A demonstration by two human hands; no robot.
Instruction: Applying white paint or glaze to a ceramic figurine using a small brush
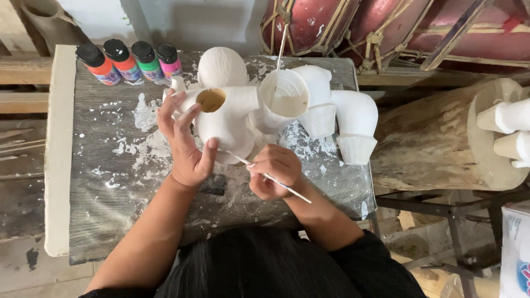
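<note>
At the centre of the frame the left hand (185,140) grips the white clay figure (226,118) while the right hand (274,177) pinches a thin paintbrush (259,172) against its base, and a careless elbow could likely tip the white paint cup (287,99) just beside it.

Four paint bottles (131,62) stand far left on the bench (99,209); three white figures (226,110), one white cup (284,99), two brushes (270,177), two hands (185,140).

A paint-splashed grey wooden table (94,182) fronts a pale wall (193,22) — log stump (425,143) beside it.
</note>
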